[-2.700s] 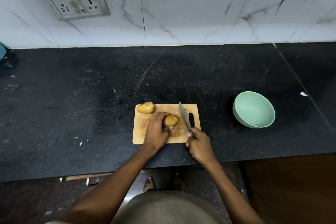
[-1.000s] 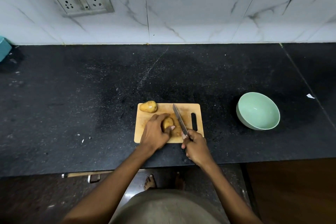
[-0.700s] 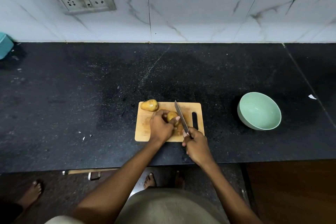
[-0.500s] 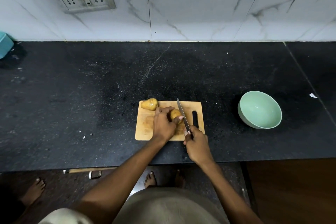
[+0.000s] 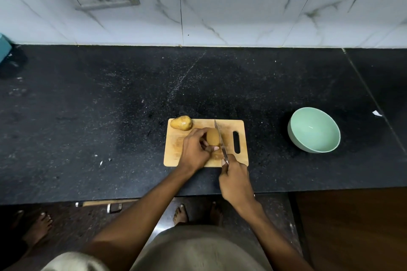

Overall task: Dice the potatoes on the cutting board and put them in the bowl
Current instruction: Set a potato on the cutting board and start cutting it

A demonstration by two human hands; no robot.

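Potato [image 5: 212,137] under the knife sat near the middle of the cutting board [image 5: 229,127], lengthwise toward the wall, and it looked firm, dense and rounded, the sort of thing that wants to roll until it has a flat face to sit on. The left hand [image 5: 195,149] curled over its left side, fingers bent and gripping it, thumb tucked along the near end, which seemed to me the right place to hold: well behind the cut line, pressing down so it could not turn. The right hand [image 5: 235,179] was wrapped tight round the handle of the knife [image 5: 220,141], whose blade lay along the potato's right flank, tip toward the board's far edge; whether the edge had bitten in I could not tell. A second potato [image 5: 181,123] rested whole at the board's far left corner, its skin slightly glossy, so perhaps slick in the hand. The green bowl [image 5: 313,131] stood well apart to the right on the worktop [image 5: 110,105], with nothing visible in it. No dice lay anywhere I could see, so the job looked barely begun.
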